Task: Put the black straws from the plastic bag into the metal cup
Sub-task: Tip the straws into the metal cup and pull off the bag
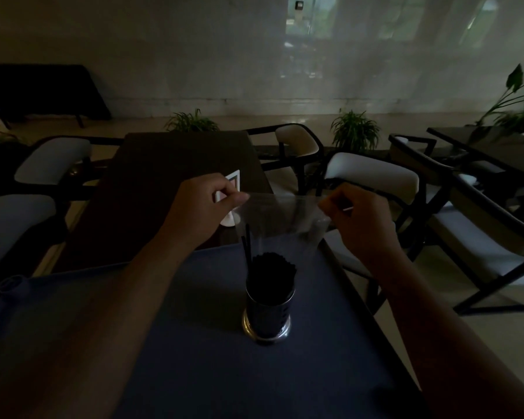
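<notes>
A metal cup [266,317] stands on the blue mat [194,328], packed with a bundle of black straws [271,272]. A clear plastic bag [280,219] hangs upside down right above the cup, its open end draped around the straw tops. Two thin black straws [246,241] stick up inside the bag at its left side. My left hand [200,207] pinches the bag's upper left corner. My right hand [360,217] pinches the upper right corner. Both hands hold the bag stretched between them.
A small white sign stand [229,204] sits on the dark table [170,182] behind my left hand. Cushioned chairs [375,179] flank the table on both sides. Another table and chairs stand at the right. Potted plants [354,130] line the far floor.
</notes>
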`<state>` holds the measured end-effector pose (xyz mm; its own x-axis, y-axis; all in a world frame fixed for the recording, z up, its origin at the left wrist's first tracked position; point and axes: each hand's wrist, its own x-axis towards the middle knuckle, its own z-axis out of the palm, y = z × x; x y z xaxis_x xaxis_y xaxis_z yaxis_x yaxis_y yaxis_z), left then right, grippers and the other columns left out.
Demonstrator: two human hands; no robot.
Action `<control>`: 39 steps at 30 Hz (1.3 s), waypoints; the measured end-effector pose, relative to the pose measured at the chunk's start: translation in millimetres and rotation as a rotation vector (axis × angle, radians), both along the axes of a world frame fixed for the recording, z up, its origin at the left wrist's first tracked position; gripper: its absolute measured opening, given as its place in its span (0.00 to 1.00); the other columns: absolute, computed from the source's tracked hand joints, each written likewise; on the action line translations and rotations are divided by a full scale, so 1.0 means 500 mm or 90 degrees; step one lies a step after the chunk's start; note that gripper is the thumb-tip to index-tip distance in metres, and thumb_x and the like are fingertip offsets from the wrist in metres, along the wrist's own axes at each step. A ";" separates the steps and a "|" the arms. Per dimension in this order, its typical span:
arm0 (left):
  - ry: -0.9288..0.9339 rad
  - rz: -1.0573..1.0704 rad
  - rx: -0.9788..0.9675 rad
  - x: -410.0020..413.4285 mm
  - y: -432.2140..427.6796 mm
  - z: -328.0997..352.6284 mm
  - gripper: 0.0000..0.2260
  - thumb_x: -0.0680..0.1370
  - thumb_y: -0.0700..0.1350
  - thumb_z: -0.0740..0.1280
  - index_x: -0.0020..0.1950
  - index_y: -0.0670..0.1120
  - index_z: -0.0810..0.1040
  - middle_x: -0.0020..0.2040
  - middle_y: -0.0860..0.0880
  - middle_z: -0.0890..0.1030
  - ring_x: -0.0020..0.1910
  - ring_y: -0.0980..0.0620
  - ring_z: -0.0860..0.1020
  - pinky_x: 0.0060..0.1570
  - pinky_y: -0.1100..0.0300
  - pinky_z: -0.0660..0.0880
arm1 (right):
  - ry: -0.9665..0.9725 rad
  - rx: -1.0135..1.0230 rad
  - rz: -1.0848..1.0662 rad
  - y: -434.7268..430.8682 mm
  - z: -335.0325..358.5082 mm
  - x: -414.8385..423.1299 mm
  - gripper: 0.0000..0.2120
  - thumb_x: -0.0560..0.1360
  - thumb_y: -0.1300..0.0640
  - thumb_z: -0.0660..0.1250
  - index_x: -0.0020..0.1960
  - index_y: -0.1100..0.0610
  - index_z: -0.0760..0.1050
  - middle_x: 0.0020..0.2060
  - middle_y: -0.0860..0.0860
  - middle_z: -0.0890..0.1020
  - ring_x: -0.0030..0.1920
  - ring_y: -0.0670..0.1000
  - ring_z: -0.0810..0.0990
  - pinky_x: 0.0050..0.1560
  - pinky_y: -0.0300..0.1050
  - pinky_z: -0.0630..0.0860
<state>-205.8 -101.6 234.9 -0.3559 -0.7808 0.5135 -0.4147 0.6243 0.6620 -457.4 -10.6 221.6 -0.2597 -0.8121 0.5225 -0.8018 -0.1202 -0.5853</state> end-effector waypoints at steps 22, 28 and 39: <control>-0.037 -0.020 0.067 0.007 0.009 -0.037 0.06 0.75 0.45 0.71 0.42 0.43 0.82 0.40 0.52 0.82 0.44 0.57 0.80 0.43 0.58 0.78 | 0.045 0.013 0.009 0.005 -0.034 0.004 0.07 0.75 0.52 0.67 0.39 0.44 0.74 0.32 0.39 0.78 0.36 0.37 0.78 0.36 0.33 0.73; -0.004 -0.021 0.027 0.012 0.002 0.022 0.07 0.75 0.45 0.72 0.42 0.42 0.82 0.41 0.44 0.83 0.43 0.45 0.81 0.47 0.45 0.78 | 0.033 -0.060 0.020 0.002 0.027 0.002 0.09 0.75 0.55 0.70 0.39 0.44 0.75 0.31 0.43 0.80 0.34 0.43 0.81 0.32 0.35 0.77; 0.055 -0.016 -0.080 0.034 0.011 0.139 0.08 0.75 0.50 0.71 0.43 0.46 0.83 0.37 0.54 0.83 0.36 0.63 0.79 0.40 0.73 0.73 | 0.055 -0.156 0.043 0.028 0.166 0.026 0.05 0.76 0.54 0.68 0.45 0.56 0.79 0.35 0.46 0.81 0.35 0.43 0.80 0.37 0.30 0.76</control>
